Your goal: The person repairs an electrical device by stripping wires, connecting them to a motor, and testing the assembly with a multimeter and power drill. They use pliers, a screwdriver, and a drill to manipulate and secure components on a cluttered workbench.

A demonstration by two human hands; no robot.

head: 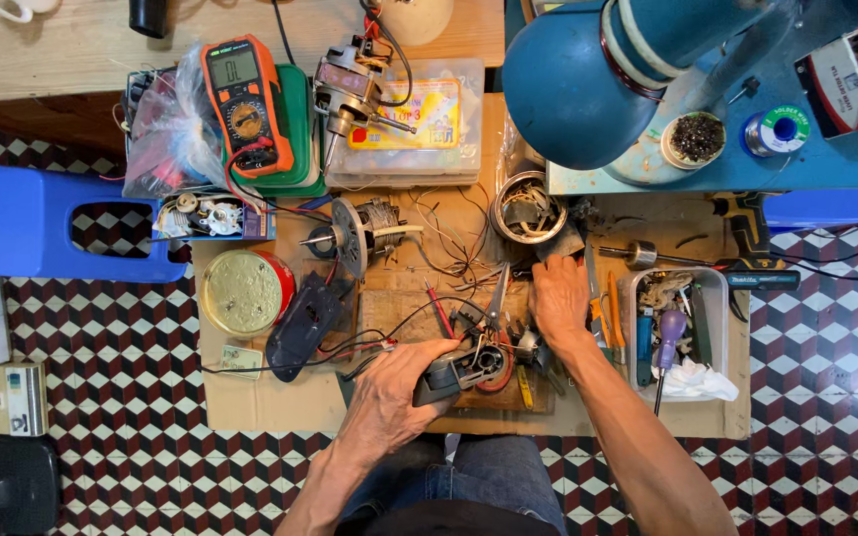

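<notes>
Overhead, one entry per item.

Hidden or unclear: right hand (560,298) lies palm down on the cardboard work mat (250,402), its fingertips lost among tools and wire near the steel ring of windings (528,210); whether those fingers grip anything cannot be told. Blue lamp shade (573,84) is cut off by the top edge and covers part of the bench behind it. Small parts under the scissors (497,296) are too tangled to name.

Held item: dark grey device with a red-rimmed round part (467,369), possibly a small motor housing, at the near edge of the mat. Left hand (389,397) is closed around its left end, thumb on top, fingers curled beneath; the red-rimmed part projects to the right, clear of the fingers and just below the right wrist.

Nearby: orange multimeter (245,99), round tin (242,293), fan motor with shaft (355,236), white tray of screwdrivers (675,337).
</notes>
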